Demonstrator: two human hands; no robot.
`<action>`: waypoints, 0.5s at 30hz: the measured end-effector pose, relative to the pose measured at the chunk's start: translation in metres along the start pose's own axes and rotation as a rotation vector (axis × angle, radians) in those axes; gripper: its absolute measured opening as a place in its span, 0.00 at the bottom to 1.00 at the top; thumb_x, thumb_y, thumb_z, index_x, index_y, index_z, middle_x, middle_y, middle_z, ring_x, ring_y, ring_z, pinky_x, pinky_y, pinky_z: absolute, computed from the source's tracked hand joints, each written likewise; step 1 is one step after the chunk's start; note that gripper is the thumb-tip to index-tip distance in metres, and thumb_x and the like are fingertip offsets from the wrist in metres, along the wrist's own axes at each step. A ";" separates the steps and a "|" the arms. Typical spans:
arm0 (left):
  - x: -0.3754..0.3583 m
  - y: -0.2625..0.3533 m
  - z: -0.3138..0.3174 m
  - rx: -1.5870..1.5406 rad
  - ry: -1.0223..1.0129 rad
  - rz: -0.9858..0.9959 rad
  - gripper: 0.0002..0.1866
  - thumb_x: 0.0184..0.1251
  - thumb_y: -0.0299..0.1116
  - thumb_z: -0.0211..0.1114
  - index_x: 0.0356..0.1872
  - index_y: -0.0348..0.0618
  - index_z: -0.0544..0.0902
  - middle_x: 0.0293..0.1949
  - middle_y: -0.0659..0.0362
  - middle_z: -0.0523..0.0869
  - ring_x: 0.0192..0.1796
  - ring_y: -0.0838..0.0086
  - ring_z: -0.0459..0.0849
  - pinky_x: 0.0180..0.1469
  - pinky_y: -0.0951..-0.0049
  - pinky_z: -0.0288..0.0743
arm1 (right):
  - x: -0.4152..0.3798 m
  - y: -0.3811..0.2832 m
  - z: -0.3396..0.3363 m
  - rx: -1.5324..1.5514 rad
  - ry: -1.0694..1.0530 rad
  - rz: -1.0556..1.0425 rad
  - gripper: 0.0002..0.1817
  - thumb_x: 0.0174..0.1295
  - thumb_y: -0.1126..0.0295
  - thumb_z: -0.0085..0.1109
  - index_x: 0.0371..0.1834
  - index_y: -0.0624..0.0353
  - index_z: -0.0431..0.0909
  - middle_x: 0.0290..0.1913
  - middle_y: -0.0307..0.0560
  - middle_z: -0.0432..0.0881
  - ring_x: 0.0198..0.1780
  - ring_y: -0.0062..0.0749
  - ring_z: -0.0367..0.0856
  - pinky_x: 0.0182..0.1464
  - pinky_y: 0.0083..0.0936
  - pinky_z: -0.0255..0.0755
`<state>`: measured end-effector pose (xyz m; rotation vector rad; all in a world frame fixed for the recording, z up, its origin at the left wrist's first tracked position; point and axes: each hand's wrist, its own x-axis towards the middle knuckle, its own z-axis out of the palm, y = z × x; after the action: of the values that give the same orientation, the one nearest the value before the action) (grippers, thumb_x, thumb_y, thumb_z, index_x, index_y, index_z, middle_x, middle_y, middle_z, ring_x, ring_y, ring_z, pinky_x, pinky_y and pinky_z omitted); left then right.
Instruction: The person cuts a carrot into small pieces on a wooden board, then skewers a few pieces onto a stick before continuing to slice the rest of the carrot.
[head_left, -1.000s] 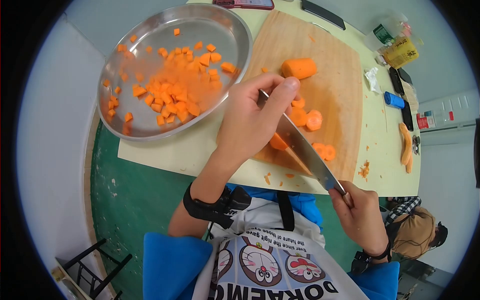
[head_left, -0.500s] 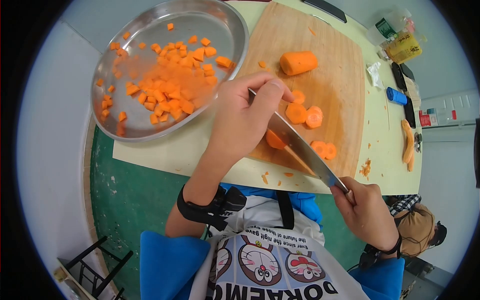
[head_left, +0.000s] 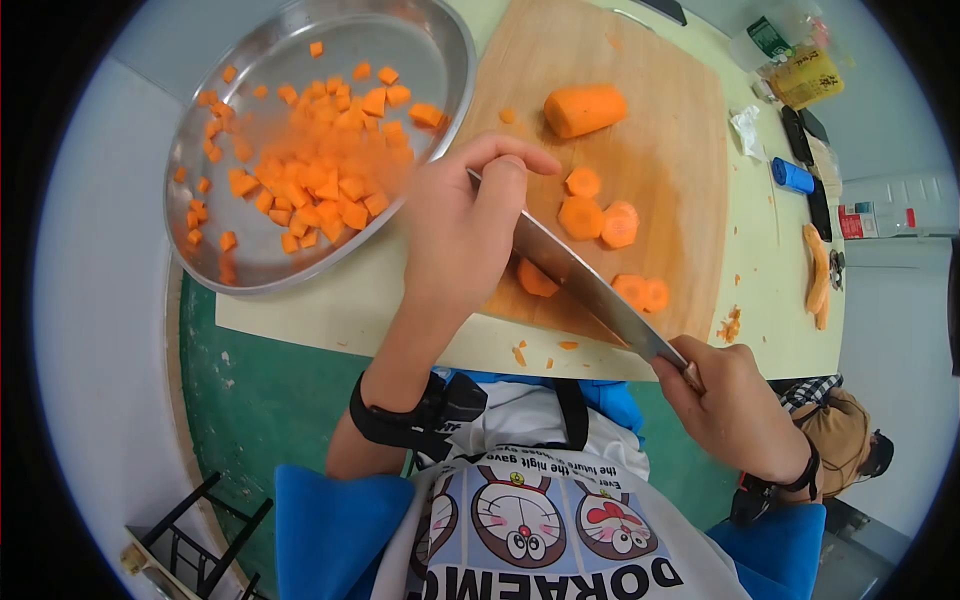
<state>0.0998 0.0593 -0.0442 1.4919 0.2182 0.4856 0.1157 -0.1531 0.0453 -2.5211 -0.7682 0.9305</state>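
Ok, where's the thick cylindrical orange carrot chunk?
In the head view, the carrot chunk lies on the upper half of the light-brown wooden cutting board, right of the oval silver metal tray and just beyond the flat orange carrot slices.

Carrot slices [head_left: 581,217] lie on the board [head_left: 665,110] beside the tray [head_left: 275,65].

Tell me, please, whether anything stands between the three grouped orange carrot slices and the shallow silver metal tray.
Yes: in this view, the bare left hand, pinching the broad steel knife near its far end, sits between the slices and the tray. The tray's raised rim is also in the way.
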 end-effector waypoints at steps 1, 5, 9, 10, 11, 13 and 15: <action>0.002 0.003 0.001 0.006 -0.008 0.018 0.13 0.63 0.29 0.48 0.31 0.33 0.81 0.13 0.71 0.65 0.18 0.90 0.62 0.19 0.83 0.52 | -0.001 0.000 -0.002 0.004 0.019 -0.008 0.07 0.60 0.72 0.53 0.31 0.67 0.73 0.14 0.56 0.73 0.16 0.49 0.74 0.20 0.35 0.68; -0.005 0.010 0.007 0.187 0.102 0.148 0.19 0.69 0.39 0.45 0.42 0.33 0.78 0.26 0.61 0.76 0.30 0.82 0.72 0.35 0.84 0.64 | -0.012 0.000 -0.007 0.130 0.071 -0.049 0.07 0.59 0.73 0.55 0.28 0.67 0.74 0.12 0.52 0.68 0.13 0.43 0.67 0.18 0.30 0.61; -0.024 0.016 0.002 0.128 0.420 0.479 0.17 0.69 0.39 0.50 0.49 0.36 0.75 0.39 0.58 0.77 0.41 0.77 0.73 0.45 0.78 0.66 | -0.032 0.006 -0.015 0.284 0.183 -0.047 0.07 0.59 0.73 0.57 0.29 0.67 0.75 0.11 0.43 0.57 0.12 0.26 0.55 0.17 0.24 0.54; -0.031 0.017 -0.005 0.127 0.411 0.488 0.17 0.69 0.39 0.50 0.49 0.36 0.75 0.39 0.58 0.77 0.41 0.77 0.73 0.45 0.78 0.66 | -0.034 0.006 -0.017 0.317 0.240 0.000 0.07 0.58 0.73 0.58 0.30 0.68 0.76 0.12 0.38 0.53 0.16 0.17 0.52 0.18 0.21 0.51; -0.039 0.016 -0.013 0.252 0.292 0.353 0.16 0.67 0.37 0.53 0.49 0.37 0.75 0.38 0.57 0.77 0.42 0.76 0.73 0.45 0.76 0.66 | -0.034 0.008 -0.019 0.321 0.252 -0.003 0.07 0.58 0.73 0.58 0.30 0.68 0.76 0.12 0.38 0.53 0.16 0.17 0.52 0.18 0.21 0.51; -0.048 0.016 -0.015 0.380 0.171 0.228 0.15 0.64 0.34 0.57 0.49 0.38 0.75 0.38 0.57 0.77 0.43 0.74 0.74 0.46 0.75 0.67 | -0.029 0.018 -0.024 0.202 0.438 -0.003 0.07 0.56 0.73 0.59 0.31 0.68 0.77 0.12 0.36 0.54 0.17 0.15 0.53 0.18 0.20 0.51; -0.052 0.018 -0.011 0.661 -0.202 0.151 0.19 0.56 0.34 0.64 0.47 0.37 0.75 0.40 0.52 0.75 0.41 0.63 0.75 0.45 0.68 0.68 | -0.009 0.044 -0.025 0.081 0.669 -0.122 0.07 0.55 0.73 0.60 0.32 0.67 0.78 0.11 0.37 0.57 0.16 0.13 0.54 0.18 0.20 0.51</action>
<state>0.0459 0.0470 -0.0359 2.2028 0.1087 0.3943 0.1431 -0.1970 0.0471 -2.4383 -0.6314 0.0470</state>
